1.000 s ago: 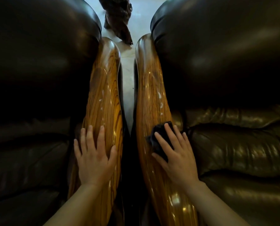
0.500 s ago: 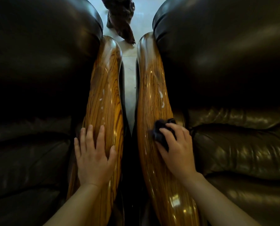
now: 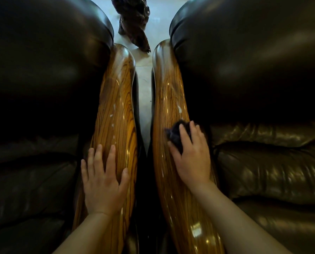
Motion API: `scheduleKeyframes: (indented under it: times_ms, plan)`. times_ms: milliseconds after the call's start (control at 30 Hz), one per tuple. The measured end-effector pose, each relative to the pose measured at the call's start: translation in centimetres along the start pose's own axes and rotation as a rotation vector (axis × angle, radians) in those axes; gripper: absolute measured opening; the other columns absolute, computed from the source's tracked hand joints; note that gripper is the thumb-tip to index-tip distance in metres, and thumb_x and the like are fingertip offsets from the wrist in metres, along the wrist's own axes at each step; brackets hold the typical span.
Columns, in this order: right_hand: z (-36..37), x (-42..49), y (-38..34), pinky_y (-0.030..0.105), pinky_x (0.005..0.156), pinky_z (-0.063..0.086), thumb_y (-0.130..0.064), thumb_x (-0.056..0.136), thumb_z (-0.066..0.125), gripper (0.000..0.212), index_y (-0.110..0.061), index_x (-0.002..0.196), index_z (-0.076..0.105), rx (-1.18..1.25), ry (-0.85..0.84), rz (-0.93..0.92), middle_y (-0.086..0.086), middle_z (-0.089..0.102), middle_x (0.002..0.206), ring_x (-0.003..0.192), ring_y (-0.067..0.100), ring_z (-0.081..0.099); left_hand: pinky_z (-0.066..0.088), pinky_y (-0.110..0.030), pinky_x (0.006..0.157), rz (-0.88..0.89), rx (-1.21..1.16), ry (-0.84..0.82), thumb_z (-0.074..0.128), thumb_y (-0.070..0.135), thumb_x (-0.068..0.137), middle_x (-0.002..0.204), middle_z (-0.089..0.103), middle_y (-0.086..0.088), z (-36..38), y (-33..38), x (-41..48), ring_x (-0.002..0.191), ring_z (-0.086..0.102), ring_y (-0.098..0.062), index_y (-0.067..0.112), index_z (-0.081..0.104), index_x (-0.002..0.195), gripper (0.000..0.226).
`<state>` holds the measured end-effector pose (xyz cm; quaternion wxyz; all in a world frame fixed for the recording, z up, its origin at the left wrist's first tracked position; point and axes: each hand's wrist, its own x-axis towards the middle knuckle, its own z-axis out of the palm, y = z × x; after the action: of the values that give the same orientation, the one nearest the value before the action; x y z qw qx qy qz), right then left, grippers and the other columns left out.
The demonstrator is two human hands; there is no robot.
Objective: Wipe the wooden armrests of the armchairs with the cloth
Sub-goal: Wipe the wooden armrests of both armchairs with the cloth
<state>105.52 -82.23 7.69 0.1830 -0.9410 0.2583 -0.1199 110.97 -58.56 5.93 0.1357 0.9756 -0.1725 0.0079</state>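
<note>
My right fingers point(image 3: 185, 133) grip the dark cloth point(image 3: 176, 132), pressing it on the right armrest point(image 3: 168, 92); across the gap from that armrest, my left hand point(image 3: 103, 182) lies flat, fingers spread, on the left armrest point(image 3: 119, 99)

Pale tiled floor point(image 3: 145, 85) between dark leather cushions point(image 3: 262, 162).

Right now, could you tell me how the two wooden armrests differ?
The left armrest carries several white specks and only a bare left hand lying flat; the right armrest shows one white smear, and the right hand presses a dark cloth on it just below that smear. Both are glossy, striped-grain wood.
</note>
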Motion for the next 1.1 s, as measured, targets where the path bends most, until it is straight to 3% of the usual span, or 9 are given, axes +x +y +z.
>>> scheduleKeyframes:
  times_ms: [67, 233, 300, 433, 533, 633, 833, 1000, 1100]
  plan:
    - [0.3, 0.8, -1.1, 0.049, 0.121, 0.026, -0.052, 0.098, 0.044, 0.061, -0.022, 0.15, 0.04, -0.008, 0.014, 0.018, 0.01, 0.035, 0.161, 0.151, 0.028, 0.023, 0.01, -0.056, 0.121, -0.002, -0.003, 0.0, 0.031, 0.054, 0.092, 0.161, 0.019, -0.013, 0.0, 0.0, 0.1, 0.152, 0.006, -0.027, 0.025, 0.02, 0.155, 0.071]
    - [0.0, -5.3, 1.7, 0.049, 0.121, 0.026, -0.045, 0.095, 0.053, 0.06, -0.023, 0.15, 0.041, -0.029, -0.099, -0.298, 0.005, 0.032, 0.162, 0.154, 0.022, 0.017, 0.009, -0.056, 0.121, 0.001, 0.008, 0.004, 0.031, 0.056, 0.092, 0.162, 0.018, -0.012, 0.2, -0.2, -0.1, 0.152, 0.004, -0.026, 0.027, 0.018, 0.156, 0.071]
    - [-0.2, -4.7, 2.5, 0.05, 0.119, 0.03, -0.043, 0.094, 0.053, 0.059, -0.02, 0.148, 0.045, -0.02, -0.075, -0.249, 0.007, 0.035, 0.16, 0.152, 0.024, 0.022, 0.008, -0.055, 0.121, 0.004, 0.0, 0.012, 0.031, 0.056, 0.092, 0.162, 0.018, -0.012, 0.3, -0.4, 0.0, 0.152, 0.004, -0.026, 0.027, 0.017, 0.156, 0.071]
    - [0.0, 0.3, -0.8, 0.048, 0.12, 0.029, -0.044, 0.098, 0.049, 0.055, -0.018, 0.146, 0.048, 0.026, 0.031, 0.074, 0.01, 0.04, 0.158, 0.149, 0.027, 0.028, 0.007, -0.053, 0.121, 0.004, -0.005, 0.011, 0.031, 0.057, 0.091, 0.163, 0.016, -0.011, 0.4, -0.3, 0.0, 0.152, 0.003, -0.025, 0.028, 0.017, 0.156, 0.072]
    - [0.3, -1.4, -1.1, 0.046, 0.122, 0.022, -0.043, 0.096, 0.053, 0.057, -0.022, 0.148, 0.045, -0.028, -0.037, -0.102, 0.007, 0.037, 0.159, 0.151, 0.025, 0.023, 0.007, -0.054, 0.121, -0.001, -0.003, 0.004, 0.032, 0.056, 0.091, 0.163, 0.016, -0.011, 0.3, -0.2, -0.1, 0.152, 0.003, -0.026, 0.028, 0.018, 0.156, 0.072]
    - [-0.5, -4.8, 1.4, 0.05, 0.121, 0.027, -0.041, 0.092, 0.06, 0.062, -0.024, 0.149, 0.042, -0.042, -0.129, -0.315, 0.004, 0.033, 0.162, 0.153, 0.022, 0.019, 0.01, -0.055, 0.121, 0.0, -0.005, 0.006, 0.034, 0.056, 0.091, 0.163, 0.017, -0.011, 0.2, -0.2, -0.1, 0.152, 0.004, -0.026, 0.027, 0.019, 0.156, 0.072]
    - [0.0, 1.4, -1.8, 0.042, 0.12, 0.021, -0.047, 0.097, 0.048, 0.056, -0.02, 0.146, 0.047, 0.023, -0.016, 0.03, 0.007, 0.04, 0.158, 0.151, 0.026, 0.026, 0.007, -0.053, 0.122, -0.005, -0.008, 0.011, 0.034, 0.056, 0.091, 0.162, 0.017, -0.01, 0.4, -0.2, 0.0, 0.152, 0.003, -0.024, 0.028, 0.02, 0.155, 0.071]
    - [-0.2, -2.7, -0.1, 0.048, 0.12, 0.028, -0.041, 0.094, 0.055, 0.058, -0.022, 0.147, 0.046, -0.052, -0.112, -0.334, 0.006, 0.037, 0.16, 0.152, 0.024, 0.023, 0.008, -0.054, 0.121, -0.007, -0.023, 0.0, 0.034, 0.056, 0.09, 0.162, 0.017, -0.009, 0.1, -0.2, -0.1, 0.152, 0.003, -0.024, 0.028, 0.021, 0.155, 0.071]
    - [-0.3, -1.2, 0.8, 0.045, 0.121, 0.025, -0.044, 0.094, 0.051, 0.058, -0.022, 0.147, 0.046, -0.022, -0.063, -0.164, 0.005, 0.039, 0.158, 0.151, 0.023, 0.025, 0.008, -0.055, 0.121, -0.013, -0.03, -0.012, 0.034, 0.055, 0.091, 0.162, 0.017, -0.01, 0.0, 0.1, 0.0, 0.152, 0.002, -0.024, 0.027, 0.022, 0.154, 0.071]
